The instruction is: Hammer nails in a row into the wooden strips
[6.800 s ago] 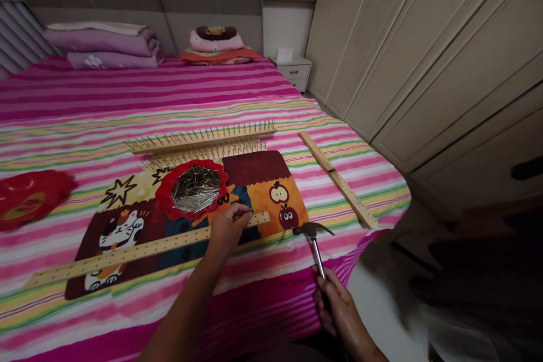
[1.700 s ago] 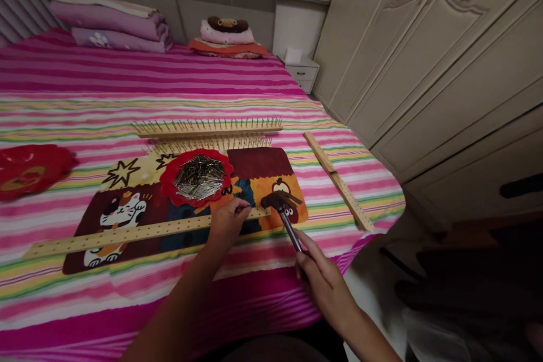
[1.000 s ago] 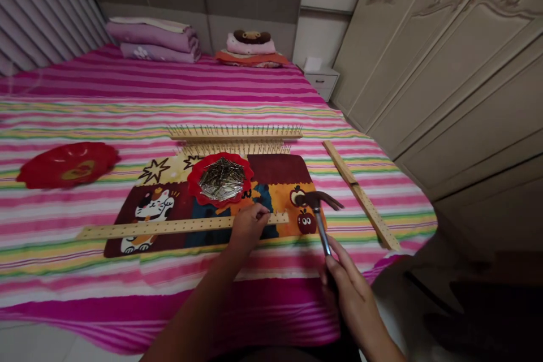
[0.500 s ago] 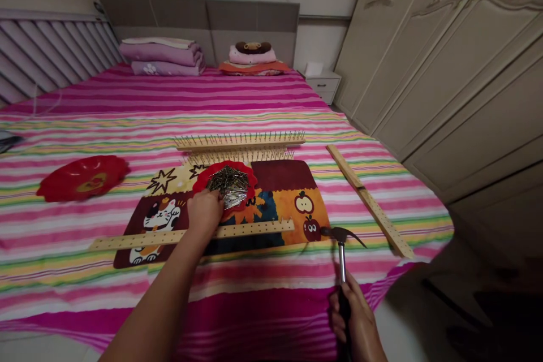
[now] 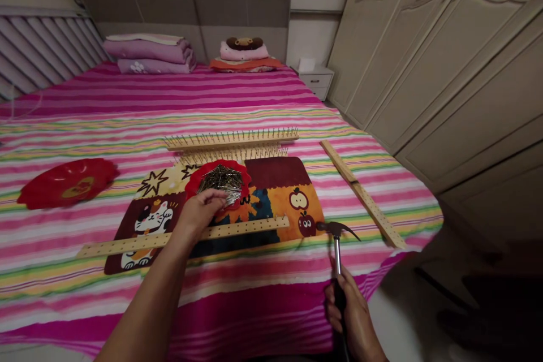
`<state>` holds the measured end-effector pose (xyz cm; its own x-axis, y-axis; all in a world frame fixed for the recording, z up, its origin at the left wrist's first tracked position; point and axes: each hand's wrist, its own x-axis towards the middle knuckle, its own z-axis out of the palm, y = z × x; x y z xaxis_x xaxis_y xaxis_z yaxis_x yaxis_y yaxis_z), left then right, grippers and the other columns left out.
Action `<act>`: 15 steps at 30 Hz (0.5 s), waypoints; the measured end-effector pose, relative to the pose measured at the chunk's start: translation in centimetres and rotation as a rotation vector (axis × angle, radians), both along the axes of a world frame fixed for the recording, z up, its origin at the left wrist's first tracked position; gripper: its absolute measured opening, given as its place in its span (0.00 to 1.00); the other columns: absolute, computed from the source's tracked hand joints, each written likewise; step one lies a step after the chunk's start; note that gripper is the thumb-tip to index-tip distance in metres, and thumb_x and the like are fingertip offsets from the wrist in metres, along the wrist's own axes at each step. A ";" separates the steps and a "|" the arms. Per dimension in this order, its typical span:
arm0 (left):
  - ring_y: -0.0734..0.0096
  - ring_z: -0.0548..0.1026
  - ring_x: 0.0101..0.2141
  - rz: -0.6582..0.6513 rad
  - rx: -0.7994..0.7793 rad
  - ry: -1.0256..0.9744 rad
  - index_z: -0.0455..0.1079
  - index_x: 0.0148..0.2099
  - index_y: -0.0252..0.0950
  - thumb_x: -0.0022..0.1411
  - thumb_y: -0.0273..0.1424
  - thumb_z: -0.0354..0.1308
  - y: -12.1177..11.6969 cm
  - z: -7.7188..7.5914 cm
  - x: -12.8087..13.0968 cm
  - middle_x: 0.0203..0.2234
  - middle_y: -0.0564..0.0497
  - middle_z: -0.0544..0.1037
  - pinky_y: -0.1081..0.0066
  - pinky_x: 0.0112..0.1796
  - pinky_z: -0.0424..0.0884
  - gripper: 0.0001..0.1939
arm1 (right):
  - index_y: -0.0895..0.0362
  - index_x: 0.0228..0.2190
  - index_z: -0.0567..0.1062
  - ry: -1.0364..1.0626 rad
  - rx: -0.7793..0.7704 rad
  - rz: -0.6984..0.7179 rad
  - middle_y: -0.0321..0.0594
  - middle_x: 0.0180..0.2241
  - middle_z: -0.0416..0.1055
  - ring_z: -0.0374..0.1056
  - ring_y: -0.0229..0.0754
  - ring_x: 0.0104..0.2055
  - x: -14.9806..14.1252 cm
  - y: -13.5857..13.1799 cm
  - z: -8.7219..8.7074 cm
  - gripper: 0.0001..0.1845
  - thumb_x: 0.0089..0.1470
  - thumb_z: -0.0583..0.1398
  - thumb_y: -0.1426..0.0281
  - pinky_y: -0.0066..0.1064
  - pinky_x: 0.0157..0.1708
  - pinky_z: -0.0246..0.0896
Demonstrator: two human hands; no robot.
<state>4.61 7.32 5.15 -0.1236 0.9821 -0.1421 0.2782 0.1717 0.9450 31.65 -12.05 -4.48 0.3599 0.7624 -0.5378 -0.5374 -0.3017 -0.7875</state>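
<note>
My right hand (image 5: 355, 311) is wrapped round the dark grip of a claw hammer (image 5: 337, 254), its head lying near the right edge of a patterned mat (image 5: 275, 174). Over the near rim of a red scalloped plate (image 5: 193, 182), heaped with nails (image 5: 221, 178), my left hand (image 5: 201, 212) has thumb and fingers pinched together. Whatever those fingers hold is too small to make out. Below my left wrist a wooden strip (image 5: 244, 228) with rows of holes crosses the mat. A few nails stand at its right end.
Behind the plate lie wooden strips (image 5: 237, 140) bristling with upright nails. Two more pieces of wood, one a holed strip (image 5: 375, 209), rest at the right. A second red plate (image 5: 68, 182) is on the left. Folded bedding (image 5: 148, 55) sits by the headboard; a wardrobe (image 5: 407, 79) stands right.
My left hand has drawn back slightly from the nail heap, its fingers now pinched at the plate's near edge. The view has shifted a little; my right hand keeps hold of the hammer.
</note>
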 end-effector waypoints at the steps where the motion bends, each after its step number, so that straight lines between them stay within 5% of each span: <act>1: 0.70 0.73 0.26 -0.024 -0.064 -0.103 0.74 0.29 0.36 0.38 0.36 0.62 -0.4 0.2 0.3 0.23 0.50 0.78 0.71 0.30 0.68 0.13 | 0.49 0.47 0.64 -0.002 0.008 0.007 0.24 0.15 0.61 0.49 0.28 0.11 0.0 0.0 0.0 0.29 0.45 0.62 0.54 0.16 0.08 0.40; 7: 0.71 0.74 0.27 -0.146 -0.241 -0.267 0.75 0.30 0.34 0.32 0.33 0.68 -1.9 0.7 2.2 0.25 0.49 0.79 0.71 0.31 0.69 0.17 | 0.49 0.45 0.65 0.006 0.026 0.017 0.24 0.16 0.61 0.48 0.27 0.11 0.0 0.0 0.0 0.23 0.47 0.61 0.56 0.15 0.08 0.39; 15: 0.78 0.67 0.20 -0.143 -0.126 -0.208 0.76 0.29 0.34 0.37 0.36 0.66 -2.6 -1.6 5.3 0.18 0.54 0.74 0.75 0.24 0.64 0.14 | 0.49 0.49 0.64 0.025 0.016 0.030 0.24 0.16 0.60 0.48 0.27 0.11 0.1 0.1 0.5 0.28 0.47 0.60 0.56 0.15 0.08 0.40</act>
<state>9.91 4.74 3.53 0.0592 0.9606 -0.2717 0.1104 0.2642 0.9581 31.73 -11.93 -4.02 0.3236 0.7812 -0.5338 -0.5475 -0.3056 -0.7790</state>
